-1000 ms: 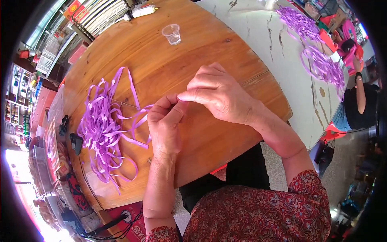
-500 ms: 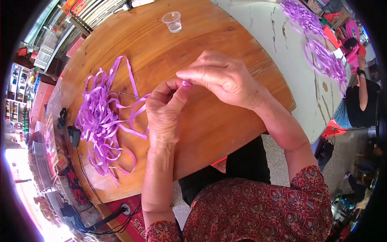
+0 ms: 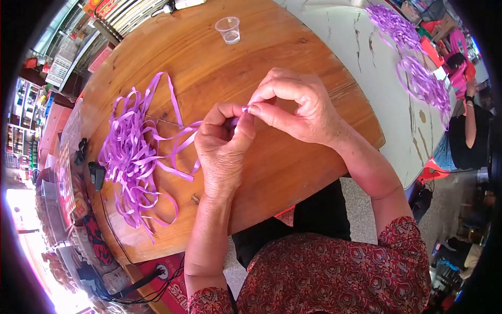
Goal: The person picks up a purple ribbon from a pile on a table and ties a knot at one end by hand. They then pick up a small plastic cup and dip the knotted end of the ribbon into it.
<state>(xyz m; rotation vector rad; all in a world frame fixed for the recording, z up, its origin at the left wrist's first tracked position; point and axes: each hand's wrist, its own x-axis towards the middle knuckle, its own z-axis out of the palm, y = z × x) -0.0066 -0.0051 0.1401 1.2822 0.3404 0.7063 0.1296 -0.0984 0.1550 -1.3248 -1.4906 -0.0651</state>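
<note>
Both hands meet above the middle of the round wooden table [image 3: 293, 172], just on the near side of the heap of purple ribbon strips [image 3: 133, 157] that sprawls toward the table's left edge. The left hand [image 3: 222, 146] is curled closed, thumb and forefinger pinched on one strand of purple ribbon [image 3: 183, 131] that trails leftward from the fingers back to the heap. The right hand [image 3: 293, 107] comes in from the other side, its thumb and first finger nipped together on the same strand's tip, right against the left fingertips; the other fingers arch loosely above. So both hands are gripping one ribbon end between them, held up off the table.

This looks to me like the fine-work step: folding or rolling the very tip of a single strip. The next move would call for a steady pinch from the left hand while the right turns or tucks the end, with slack kept in the trailing length.

A clear plastic cup [image 3: 229, 30] stands at the table's far edge, well apart from the hands. More purple ribbon [image 3: 418, 78] lies on a pale table beyond the wooden one's right side.
</note>
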